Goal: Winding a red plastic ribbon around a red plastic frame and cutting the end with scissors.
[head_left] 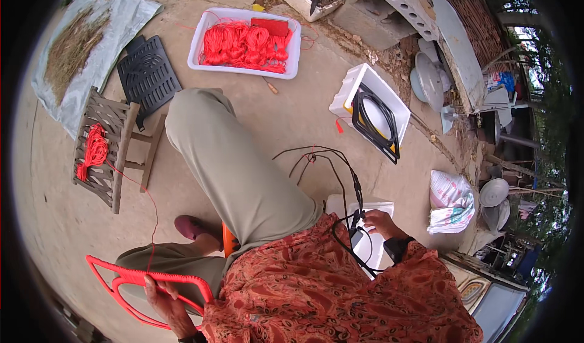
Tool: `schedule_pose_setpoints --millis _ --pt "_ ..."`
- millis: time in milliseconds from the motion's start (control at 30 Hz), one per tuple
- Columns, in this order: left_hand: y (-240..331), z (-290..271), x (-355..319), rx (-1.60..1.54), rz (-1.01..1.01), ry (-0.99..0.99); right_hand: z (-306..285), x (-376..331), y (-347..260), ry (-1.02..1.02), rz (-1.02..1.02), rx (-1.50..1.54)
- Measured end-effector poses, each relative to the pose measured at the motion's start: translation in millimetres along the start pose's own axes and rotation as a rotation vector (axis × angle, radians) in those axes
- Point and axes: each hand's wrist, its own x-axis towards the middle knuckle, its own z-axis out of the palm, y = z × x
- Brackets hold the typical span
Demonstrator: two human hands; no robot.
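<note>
In my left hand is a looped frame wrapped in red cord; my fingers close around its near bar, beside my leg. A thin red strand runs from it up to a bundle of red cord on a slatted wooden stool. My right hand is out to the right, its fingers closed on a bunch of black cables. These loop up and away over the ground, with a bit of red cord tied round their far end. Beneath that hand sits a white box, partly hidden by my sleeve.
A white tub full of red cord bundles stands ahead, a wooden-handled tool beside it. To its right, a white foam box holds coiled black tubing. A black grate lies left; a stuffed sack sits at right.
</note>
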Motion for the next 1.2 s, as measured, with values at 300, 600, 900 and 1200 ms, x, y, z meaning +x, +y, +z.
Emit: schedule_pose_setpoints --millis 300,600,900,1200 --pt "4 12 8 0.029 -0.029 -0.005 6 21 31 0.011 -0.32 -0.136" --pt "6 19 18 0.054 -0.075 -0.029 30 12 47 0.295 -0.742 -0.694" --pt "8 24 26 0.052 -0.157 -0.084 26 16 43 0.281 -0.811 -0.785" --pt "7 19 29 0.062 -0.156 -0.072 4 25 45 0.199 -0.854 -0.915"
